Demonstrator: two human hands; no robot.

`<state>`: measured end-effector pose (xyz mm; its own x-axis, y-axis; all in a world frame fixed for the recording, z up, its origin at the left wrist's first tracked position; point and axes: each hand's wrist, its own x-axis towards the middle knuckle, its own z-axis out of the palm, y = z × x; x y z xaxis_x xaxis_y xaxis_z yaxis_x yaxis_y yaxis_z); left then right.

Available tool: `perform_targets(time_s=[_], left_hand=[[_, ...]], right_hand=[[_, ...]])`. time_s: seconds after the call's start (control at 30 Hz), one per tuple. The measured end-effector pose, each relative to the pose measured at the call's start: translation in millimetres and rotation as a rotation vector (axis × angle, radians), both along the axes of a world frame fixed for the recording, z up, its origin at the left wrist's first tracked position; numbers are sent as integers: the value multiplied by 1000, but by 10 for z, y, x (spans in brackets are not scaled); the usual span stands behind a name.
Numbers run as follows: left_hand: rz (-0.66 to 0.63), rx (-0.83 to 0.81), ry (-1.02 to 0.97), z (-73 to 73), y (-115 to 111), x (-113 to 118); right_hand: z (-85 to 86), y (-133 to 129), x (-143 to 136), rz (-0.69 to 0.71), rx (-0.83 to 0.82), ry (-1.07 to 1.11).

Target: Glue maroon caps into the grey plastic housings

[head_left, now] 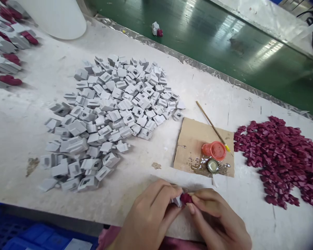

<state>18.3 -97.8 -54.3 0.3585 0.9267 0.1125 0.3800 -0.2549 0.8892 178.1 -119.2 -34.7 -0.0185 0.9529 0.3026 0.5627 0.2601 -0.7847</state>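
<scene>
Near the table's front edge, my left hand pinches a small grey plastic part. My right hand grips a dark red piece between thumb and fingers, and that piece touches the grey part's right side. A large pile of grey parts spreads to the left and beyond my hands. To the right lies a heap of dark red pieces. Just beyond my right hand is a cardboard sheet with a red cup, a metal cap and wet spots.
A thin brush lies across the cardboard's far edge. Joined grey and red pieces sit at the far left beside a white container. Another joined piece is on the green surface. Blue crates stand below the table's edge.
</scene>
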Motion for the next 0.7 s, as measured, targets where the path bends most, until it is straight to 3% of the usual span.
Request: perform_targets(time_s=[0.1, 0.3, 0.57, 0.63, 0.7], left_hand=[[-14, -3, 8, -2, 4, 5], [-19, -31, 25, -36, -13, -48], [-70, -204, -182, 126, 116, -163], [-67, -279, -143, 71, 80, -364], [-41, -257, 1, -49, 53, -710]], right_hand=[[31, 13, 2, 83, -30, 0], [35, 10, 37, 101, -46, -68], [-18, -197, 287, 126, 24, -324], [-15, -231, 466, 51, 51, -391], [-15, -222, 714, -212, 83, -461]])
